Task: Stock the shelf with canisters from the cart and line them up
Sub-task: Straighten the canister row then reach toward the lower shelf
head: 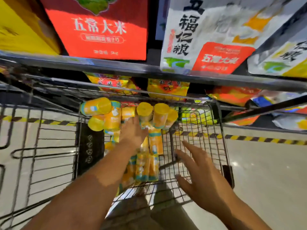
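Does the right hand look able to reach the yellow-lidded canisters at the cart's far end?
Probably yes: the right hand hovers open over bare cart mesh, and nothing lies between it and the canisters.

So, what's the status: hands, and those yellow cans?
Left hand down among the canisters in the cart, grip unclear. Right hand open, hovering over bare wire. Nothing visibly in the way.

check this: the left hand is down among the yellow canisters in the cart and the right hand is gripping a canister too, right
Not quite. The left hand is down among the yellow canisters in the cart, but the right hand grips nothing: in the head view its fingers are spread open over the cart's wire.
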